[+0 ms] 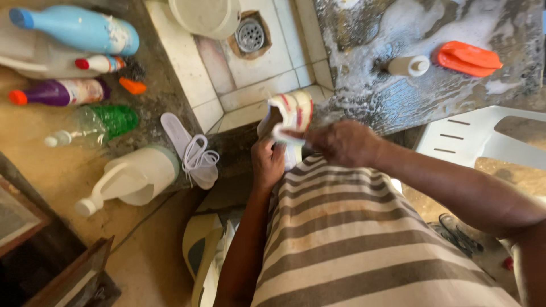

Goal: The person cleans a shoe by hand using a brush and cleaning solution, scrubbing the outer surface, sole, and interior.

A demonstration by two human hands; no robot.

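A white sneaker [293,111] with red stripes is held up over the edge of a tiled wash basin [256,91]. My left hand [267,162] grips it from below at the heel side. My right hand [341,142] is closed on its side, fingers pressed against the shoe's edge. A white insole [173,128] and a bundle of white laces [199,156] lie on the dark ledge left of the shoe. My striped garment fills the lower middle of the view.
Several bottles and jugs lie at left: a blue bottle [79,28], a purple one [57,92], a green one [102,122], a white jug [133,176]. An orange brush [467,58] and a small white bottle [408,65] rest on the soapy slab. A white plastic chair [483,136] stands at right.
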